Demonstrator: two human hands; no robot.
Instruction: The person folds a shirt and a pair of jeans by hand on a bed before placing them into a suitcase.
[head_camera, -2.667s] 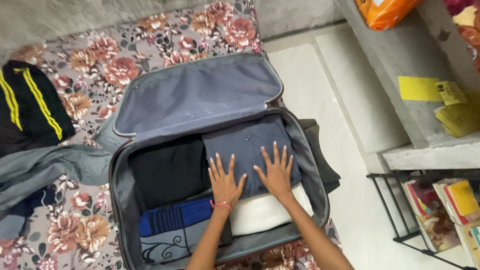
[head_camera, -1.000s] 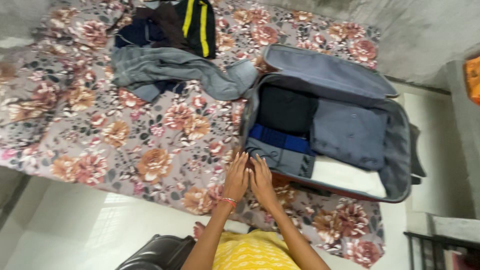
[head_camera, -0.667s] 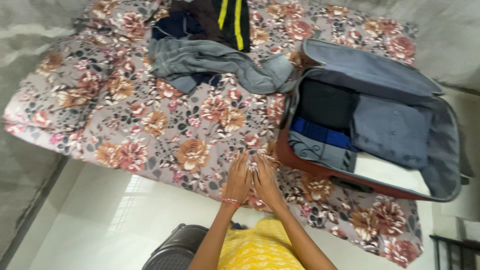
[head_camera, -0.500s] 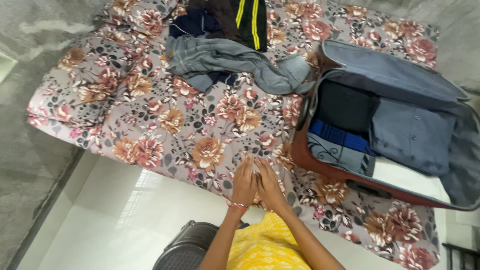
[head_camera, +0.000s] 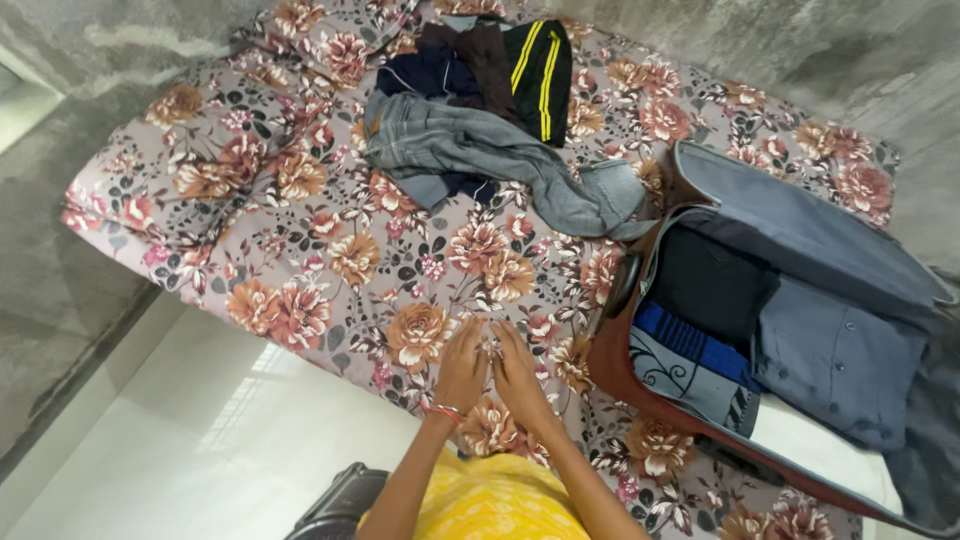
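Floral cloth in mauve, rust and cream covers the mattress, and both hands lie on it side by side near its front edge. The left hand, with a red band at the wrist, and the right hand rest palms down with fingers spread, thumbs touching, empty and gripping nothing; they press flat as if bearing the person's weight on the soft surface. Just to the right stands an open suitcase, its grey lid tilted back, packed tight with folded clothes: black, blue-striped, grey and white. Well beyond the hands, near the far edge, a loose heap lies unpacked: grey jeans and a black garment with yellow stripes. Nothing lies between the hands and the suitcase.
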